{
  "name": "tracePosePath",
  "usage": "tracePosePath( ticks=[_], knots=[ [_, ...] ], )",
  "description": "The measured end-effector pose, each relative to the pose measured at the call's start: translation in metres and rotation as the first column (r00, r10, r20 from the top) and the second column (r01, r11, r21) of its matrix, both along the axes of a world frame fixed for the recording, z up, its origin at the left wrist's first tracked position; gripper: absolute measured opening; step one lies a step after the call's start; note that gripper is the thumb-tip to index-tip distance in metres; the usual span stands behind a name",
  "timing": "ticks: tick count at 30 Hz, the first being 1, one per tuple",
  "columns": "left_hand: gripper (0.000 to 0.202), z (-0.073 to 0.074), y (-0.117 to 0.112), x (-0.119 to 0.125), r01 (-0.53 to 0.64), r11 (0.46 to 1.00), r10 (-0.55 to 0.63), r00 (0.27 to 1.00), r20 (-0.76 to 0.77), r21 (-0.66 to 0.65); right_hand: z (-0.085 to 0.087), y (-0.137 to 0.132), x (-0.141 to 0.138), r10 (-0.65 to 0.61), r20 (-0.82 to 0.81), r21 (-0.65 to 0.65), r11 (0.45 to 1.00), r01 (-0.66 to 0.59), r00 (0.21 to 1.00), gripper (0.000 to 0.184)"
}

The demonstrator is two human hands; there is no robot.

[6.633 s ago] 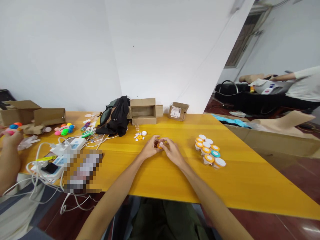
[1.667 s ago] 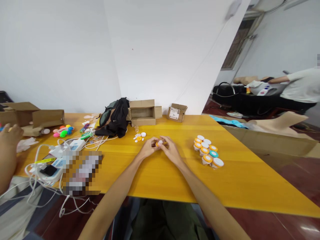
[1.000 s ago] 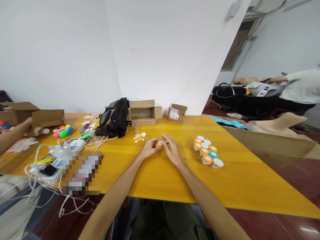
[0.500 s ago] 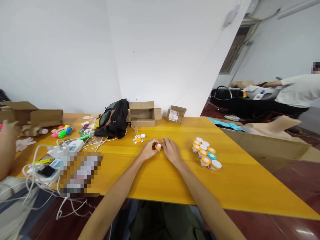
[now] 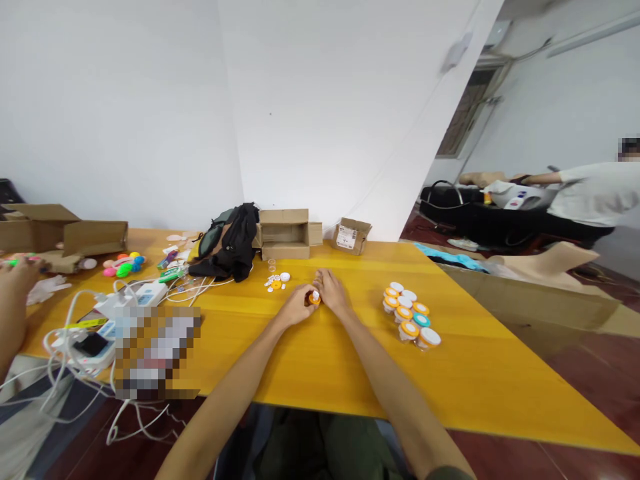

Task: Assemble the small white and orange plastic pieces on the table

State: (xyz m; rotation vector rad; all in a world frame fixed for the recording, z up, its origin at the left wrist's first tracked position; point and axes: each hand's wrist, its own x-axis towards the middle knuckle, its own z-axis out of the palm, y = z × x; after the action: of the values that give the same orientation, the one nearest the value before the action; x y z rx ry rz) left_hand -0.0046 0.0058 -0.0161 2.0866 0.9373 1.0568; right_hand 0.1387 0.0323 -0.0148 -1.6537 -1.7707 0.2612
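Observation:
My left hand and my right hand meet over the middle of the yellow table. Both pinch a small orange-lidded jar with a white centre, held between their fingertips. A cluster of several small jars with orange, white and teal lids stands to the right of my hands. Loose white and orange lids lie just behind my left hand.
A black bag and open cardboard boxes sit at the table's back. Cables, chargers and a phone crowd the left side, with coloured balls. Another person's hand is at far left. A person in white stands far right.
My hands stay joined on the small jar, shifting slightly as my view tilts. The other person's arm at left has drawn back toward the table's left edge.

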Motion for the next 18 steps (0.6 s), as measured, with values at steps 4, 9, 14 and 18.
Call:
tracePosePath(
  ticks=[4, 9, 14, 18],
  knots=[
    [0.019, -0.003, 0.001, 0.0, -0.007, 1.0, 0.007, 1.0, 0.0, 0.003, -0.003, 0.01, 0.0, -0.011, -0.005, 0.001, 1.0, 0.011, 1.0, 0.022],
    [0.015, -0.004, 0.002, -0.001, -0.001, 1.0, 0.001, 1.0, -0.017, -0.01, -0.006, 0.019, 0.001, -0.026, -0.009, 0.021, 0.999, 0.027, 1.0, 0.023],
    [0.017, 0.004, -0.002, -0.001, -0.001, 1.0, 0.001, 1.0, 0.002, -0.029, -0.005, 0.025, 0.0, -0.044, -0.002, 0.012, 0.999, 0.044, 0.999, 0.023],
    [0.009, 0.009, -0.004, -0.001, 0.005, 0.997, -0.002, 0.999, 0.048, -0.072, -0.006, 0.031, -0.001, -0.053, -0.006, 0.034, 0.998, 0.053, 0.999, 0.024]
  ],
)
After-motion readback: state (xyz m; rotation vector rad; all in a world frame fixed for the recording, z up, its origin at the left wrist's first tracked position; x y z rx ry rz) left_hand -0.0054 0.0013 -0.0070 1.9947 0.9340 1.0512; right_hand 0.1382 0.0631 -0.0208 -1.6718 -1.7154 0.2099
